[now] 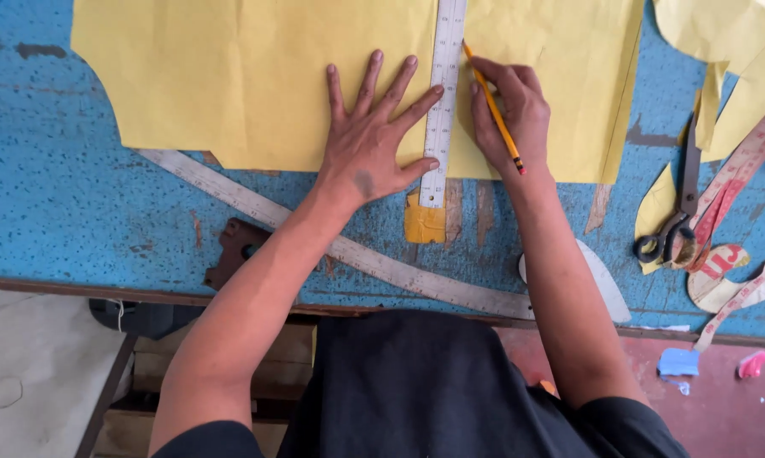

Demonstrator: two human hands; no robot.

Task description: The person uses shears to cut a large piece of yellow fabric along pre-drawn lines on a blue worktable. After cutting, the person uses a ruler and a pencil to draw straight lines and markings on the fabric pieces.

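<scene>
Left hand [369, 144] lies flat, fingers spread, palm on the yellow paper [247, 80], index finger and thumb pressing the straight metal ruler [442, 102] just to its right. Right hand [509, 114] sits close on the ruler's other side, closed around a yellow pencil [494, 110], tip touching the ruler's edge up near the fingertips. The paper is already cut to shape, with a curved notch far left of the left hand. Any line drawn along the ruler is too faint to make out, so how much is marked I cannot tell. A long curved ruler [348, 250] runs slantwise under both wrists on the blue worktop [52, 203]. Scissors [679, 212], a measuring tape [738, 170] and paper offcuts [730, 51] lie well right of the right hand, untouched.
</scene>
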